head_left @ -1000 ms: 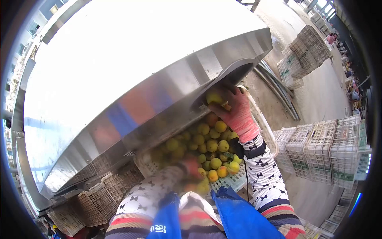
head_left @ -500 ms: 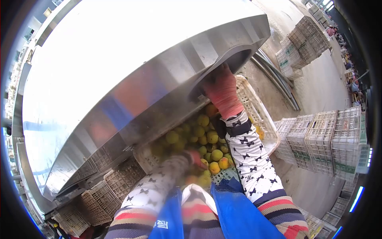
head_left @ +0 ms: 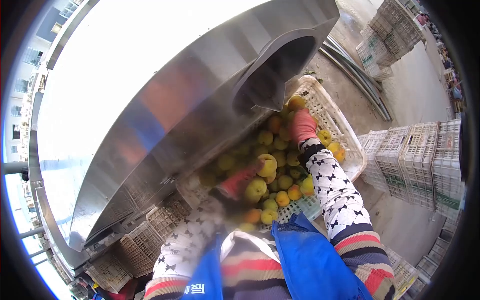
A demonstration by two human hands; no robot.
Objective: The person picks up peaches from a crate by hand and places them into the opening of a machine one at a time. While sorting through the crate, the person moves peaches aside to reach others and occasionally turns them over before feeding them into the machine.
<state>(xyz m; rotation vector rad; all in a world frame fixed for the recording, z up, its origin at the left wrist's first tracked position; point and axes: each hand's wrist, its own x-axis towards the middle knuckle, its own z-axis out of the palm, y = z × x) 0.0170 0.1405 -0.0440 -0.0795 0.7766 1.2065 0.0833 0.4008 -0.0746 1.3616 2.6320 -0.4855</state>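
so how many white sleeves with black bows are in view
2 white fabric sleeves with black bow prints: one behind the pink-gloved right hand, the other, blurred, behind the pink-gloved left hand. Distant people are too small to check.

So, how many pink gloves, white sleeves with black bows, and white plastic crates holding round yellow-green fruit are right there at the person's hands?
Pink gloves: 2
White sleeves with black bows: 2
White plastic crate holding round yellow-green fruit: 1
Total: 5
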